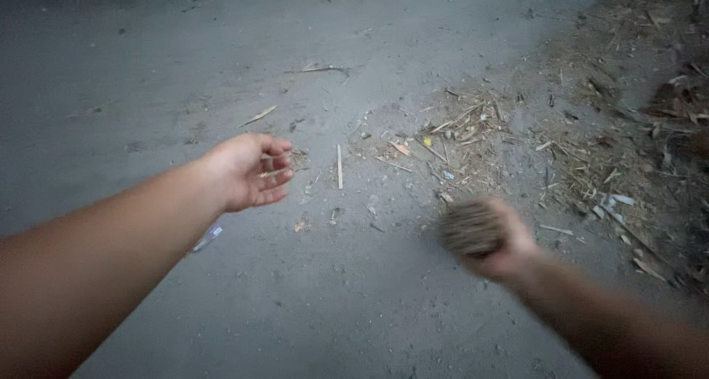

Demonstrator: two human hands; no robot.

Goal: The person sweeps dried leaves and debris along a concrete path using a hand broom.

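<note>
My left hand (247,170) reaches forward over the grey ground (148,69), fingers curled loosely, with a thin pale straw sliver lying across the fingers. Whether it grips the sliver is unclear. My right hand (502,246) is blurred with motion at the lower right and is closed around the end of a bundle of thin brown sticks (470,227), like the butt of a broom. The rest of the bundle is hidden behind the hand.
Straw, twigs and dry leaves (473,139) lie scattered ahead and thicken into a litter pile (650,113) at the right edge. A single pale stick (339,166) lies near my left hand. A small shiny wrapper (209,236) lies under my left forearm.
</note>
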